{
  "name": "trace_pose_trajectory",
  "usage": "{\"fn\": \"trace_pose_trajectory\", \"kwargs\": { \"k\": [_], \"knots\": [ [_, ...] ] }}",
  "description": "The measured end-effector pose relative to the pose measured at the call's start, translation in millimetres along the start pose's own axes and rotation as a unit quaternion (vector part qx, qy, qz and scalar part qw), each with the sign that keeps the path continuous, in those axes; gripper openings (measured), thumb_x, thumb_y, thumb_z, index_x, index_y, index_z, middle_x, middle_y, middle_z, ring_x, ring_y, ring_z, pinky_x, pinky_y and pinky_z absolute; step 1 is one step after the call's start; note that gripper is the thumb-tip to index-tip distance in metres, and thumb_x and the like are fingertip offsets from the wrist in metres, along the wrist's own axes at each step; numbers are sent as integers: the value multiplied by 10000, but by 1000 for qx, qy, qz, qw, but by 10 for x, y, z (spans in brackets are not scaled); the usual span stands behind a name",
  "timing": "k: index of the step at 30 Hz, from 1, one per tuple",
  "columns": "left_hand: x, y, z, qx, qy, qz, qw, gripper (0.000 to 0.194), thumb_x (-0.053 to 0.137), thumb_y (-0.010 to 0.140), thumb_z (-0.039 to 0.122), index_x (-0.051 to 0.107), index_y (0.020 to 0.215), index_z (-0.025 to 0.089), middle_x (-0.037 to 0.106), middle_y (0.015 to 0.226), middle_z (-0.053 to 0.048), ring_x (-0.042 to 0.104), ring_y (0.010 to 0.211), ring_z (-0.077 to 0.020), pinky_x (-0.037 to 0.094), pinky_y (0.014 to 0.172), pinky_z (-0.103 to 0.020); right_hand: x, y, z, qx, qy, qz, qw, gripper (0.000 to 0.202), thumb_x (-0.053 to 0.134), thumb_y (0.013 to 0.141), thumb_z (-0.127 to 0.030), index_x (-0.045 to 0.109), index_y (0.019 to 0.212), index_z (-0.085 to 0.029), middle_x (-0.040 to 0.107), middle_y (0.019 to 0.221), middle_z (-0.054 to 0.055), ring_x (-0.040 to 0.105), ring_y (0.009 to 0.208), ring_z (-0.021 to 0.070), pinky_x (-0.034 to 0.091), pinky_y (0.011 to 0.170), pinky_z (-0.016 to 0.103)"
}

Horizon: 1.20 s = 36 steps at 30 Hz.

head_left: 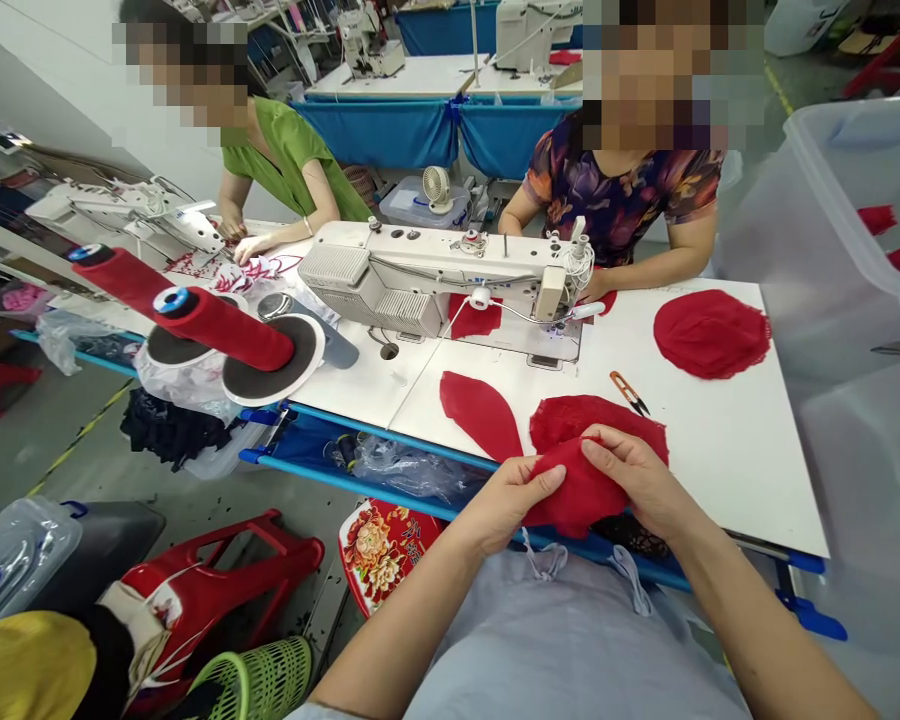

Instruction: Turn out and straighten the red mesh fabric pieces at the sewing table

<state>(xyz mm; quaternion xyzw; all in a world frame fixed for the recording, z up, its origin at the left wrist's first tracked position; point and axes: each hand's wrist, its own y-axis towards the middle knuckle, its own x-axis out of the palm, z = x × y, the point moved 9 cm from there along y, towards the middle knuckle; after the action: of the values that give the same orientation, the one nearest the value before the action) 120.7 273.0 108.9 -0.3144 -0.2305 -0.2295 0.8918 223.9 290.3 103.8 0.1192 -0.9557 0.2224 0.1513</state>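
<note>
Head view, clock taken from the cloth in our fingers. We hold a red fabric piece (579, 495) between both hands, over the near edge of the white sewing table (750, 450). Our left hand (506, 500) is closed on its left side, thumb on top; our right hand (637, 475) pinches the upper right part, thumb and fingertips together on the cloth.

At 12 o'clock, just beyond, lies a crumpled red fabric bundle (607, 418), partly covered by our hands. At 1 o'clock, past it, rest orange-handled thread snips (628, 392), blades toward us. Between 1 and 2, a roundish stack of red cloth (709, 335) lies flat (its edges look ragged). At 10 o'clock, a leaf-shaped red panel (480, 412).

At 11 o'clock stands a white industrial sewing machine (427, 280), with a small red piece (474, 316) by its arm. Near 10, well apart from us, two red thread cones (232, 335) lean on their stands.

A person in a floral top (607, 190) sits at 12; another in green (292, 150) works between 10 and 11. At 2, a translucent plastic bin (817, 220); at 8, low down, a green basket (270, 680).
</note>
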Motion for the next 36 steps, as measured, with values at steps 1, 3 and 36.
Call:
{"fn": "trace_pose_trajectory", "kwargs": {
  "k": [1, 3, 36],
  "knots": [
    [-37, 6, 32, 9, -10, 10, 1000, 422, 724, 697, 459, 710, 915, 99, 713, 776, -86, 647, 701, -153, 487, 712, -246, 35, -4, 44, 15, 30, -35, 999, 346, 725, 706, -497, 602, 853, -208, 628, 760, -14, 563, 654, 130, 454, 622, 247],
    [-120, 11, 111, 26, -23, 29, 999, 415, 731, 692, 448, 704, 907, 94, 716, 789, -97, 659, 714, -170, 495, 698, -249, 139, -35, 137, 44, 61, -119, 990, 525, 800, 602, -499, 619, 1000, -207, 668, 888, 28, 615, 777, 177, 485, 735, 300],
    [-441, 19, 276, 85, -74, 128, 985, 391, 814, 587, 382, 683, 838, 114, 643, 618, -22, 598, 578, -120, 465, 604, -229, 316, -92, 263, 8, -26, 15, 1000, 321, 744, 677, -442, 706, 849, -173, 658, 702, 33, 601, 723, 234, 511, 708, 395]
  ]
}}
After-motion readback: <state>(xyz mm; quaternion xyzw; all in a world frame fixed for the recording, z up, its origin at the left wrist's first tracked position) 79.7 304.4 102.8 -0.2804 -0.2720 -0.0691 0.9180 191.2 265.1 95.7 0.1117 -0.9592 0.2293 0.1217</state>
